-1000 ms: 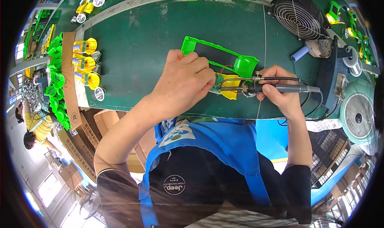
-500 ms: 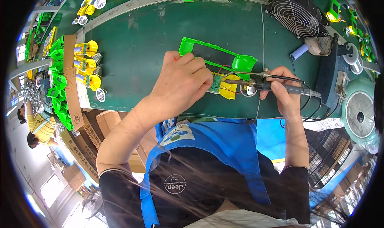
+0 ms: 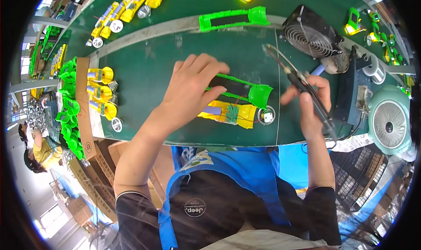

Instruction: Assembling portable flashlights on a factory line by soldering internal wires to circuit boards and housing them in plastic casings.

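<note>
My left hand [image 3: 189,87] hovers at the left end of a green plastic frame [image 3: 261,95], thumb and fingers apart; that end is hidden behind it. In my right hand [image 3: 315,102] is a soldering iron [image 3: 307,86], its tip raised up and to the left, away from the parts. Just below the frame lies a yellow plastic housing [image 3: 245,117] with a small green circuit board [image 3: 231,113], a purple-blue cell and thin wires. A round silvery lamp part [image 3: 266,116] sits at its right end.
At the left, several yellow assemblies [image 3: 101,92] lie beside a cardboard strip [image 3: 82,103] and green parts [image 3: 69,114]. Another green frame [image 3: 234,19] lies at the far edge. A black fan [image 3: 310,33], a solder spool [image 3: 375,70] and a pale green fan [image 3: 389,125] stand right.
The soldering iron has lifted off the circuit board and swung to point up and left. My left hand has moved off the board and its fingers have spread near the green frame.
</note>
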The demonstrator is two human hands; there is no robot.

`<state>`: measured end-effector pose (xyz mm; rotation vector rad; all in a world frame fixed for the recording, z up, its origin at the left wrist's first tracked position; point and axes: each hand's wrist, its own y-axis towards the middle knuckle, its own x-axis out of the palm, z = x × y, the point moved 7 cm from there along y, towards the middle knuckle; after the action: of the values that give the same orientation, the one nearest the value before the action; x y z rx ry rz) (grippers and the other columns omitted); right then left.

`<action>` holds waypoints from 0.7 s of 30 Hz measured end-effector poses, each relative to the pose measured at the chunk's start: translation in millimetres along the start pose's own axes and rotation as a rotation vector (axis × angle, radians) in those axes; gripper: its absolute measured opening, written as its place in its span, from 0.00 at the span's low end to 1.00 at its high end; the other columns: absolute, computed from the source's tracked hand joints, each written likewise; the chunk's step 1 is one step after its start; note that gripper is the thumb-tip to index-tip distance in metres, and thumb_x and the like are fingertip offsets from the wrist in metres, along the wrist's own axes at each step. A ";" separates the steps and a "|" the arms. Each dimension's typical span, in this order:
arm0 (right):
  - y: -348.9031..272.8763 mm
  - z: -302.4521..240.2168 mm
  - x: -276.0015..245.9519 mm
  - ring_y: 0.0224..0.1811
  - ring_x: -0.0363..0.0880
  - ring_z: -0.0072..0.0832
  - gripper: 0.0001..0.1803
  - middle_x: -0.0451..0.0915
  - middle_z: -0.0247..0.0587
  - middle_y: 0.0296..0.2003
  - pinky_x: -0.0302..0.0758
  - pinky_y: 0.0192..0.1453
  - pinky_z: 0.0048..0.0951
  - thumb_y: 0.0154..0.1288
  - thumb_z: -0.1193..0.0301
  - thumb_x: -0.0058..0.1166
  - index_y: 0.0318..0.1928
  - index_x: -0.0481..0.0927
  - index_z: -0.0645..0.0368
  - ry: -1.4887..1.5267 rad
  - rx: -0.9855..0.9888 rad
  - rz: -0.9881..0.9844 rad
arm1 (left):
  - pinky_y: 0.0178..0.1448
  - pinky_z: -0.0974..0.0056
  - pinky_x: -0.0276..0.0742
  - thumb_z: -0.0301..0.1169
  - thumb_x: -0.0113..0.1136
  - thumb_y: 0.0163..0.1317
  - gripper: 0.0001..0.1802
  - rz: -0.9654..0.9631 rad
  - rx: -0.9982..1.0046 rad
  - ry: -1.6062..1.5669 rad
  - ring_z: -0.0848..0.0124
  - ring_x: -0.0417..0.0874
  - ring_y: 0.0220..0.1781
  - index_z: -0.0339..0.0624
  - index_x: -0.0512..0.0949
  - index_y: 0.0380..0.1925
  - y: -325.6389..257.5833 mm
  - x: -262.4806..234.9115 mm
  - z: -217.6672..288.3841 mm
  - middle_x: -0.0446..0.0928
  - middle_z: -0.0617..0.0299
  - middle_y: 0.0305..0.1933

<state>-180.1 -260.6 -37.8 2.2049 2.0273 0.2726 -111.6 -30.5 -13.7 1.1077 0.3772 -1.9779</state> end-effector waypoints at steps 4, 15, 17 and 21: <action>47.3 17.4 34.0 0.46 0.81 0.31 0.16 0.83 0.46 0.41 0.74 0.50 0.28 0.69 0.69 0.55 0.51 0.65 0.58 -0.113 -0.163 -0.022 | 0.55 0.57 0.61 0.32 0.70 0.43 0.17 -0.183 0.074 0.201 0.60 0.71 0.47 0.46 0.77 0.36 11.9 18.2 -29.1 0.71 0.61 0.39; 125.3 51.5 79.0 0.39 0.81 0.43 0.21 0.82 0.43 0.37 0.78 0.44 0.39 0.58 0.76 0.62 0.51 0.70 0.54 -0.654 -0.408 -0.040 | 0.57 0.53 0.68 0.28 0.67 0.50 0.21 0.166 0.186 0.096 0.58 0.77 0.47 0.43 0.71 0.45 -101.7 -6.1 -9.8 0.76 0.57 0.44; 111.7 49.9 77.0 0.35 0.83 0.39 0.22 0.83 0.43 0.37 0.79 0.39 0.35 0.58 0.77 0.62 0.51 0.69 0.52 -0.702 -0.427 -0.076 | 0.52 0.52 0.70 0.26 0.72 0.43 0.25 0.298 0.114 0.020 0.55 0.78 0.45 0.43 0.71 0.42 -111.5 -33.5 -26.6 0.77 0.55 0.43; 56.6 38.3 52.3 0.39 0.85 0.32 0.20 0.84 0.46 0.39 0.80 0.43 0.29 0.60 0.79 0.59 0.51 0.69 0.55 -0.540 -0.225 -0.032 | 0.41 0.50 0.75 0.25 0.70 0.47 0.27 0.477 -0.203 -0.020 0.47 0.79 0.39 0.42 0.65 0.45 -71.3 -89.4 -86.1 0.77 0.50 0.37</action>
<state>-112.4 -212.6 -60.5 1.8520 1.6446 -0.0912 -93.0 110.6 1.2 0.9439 0.2662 -1.4950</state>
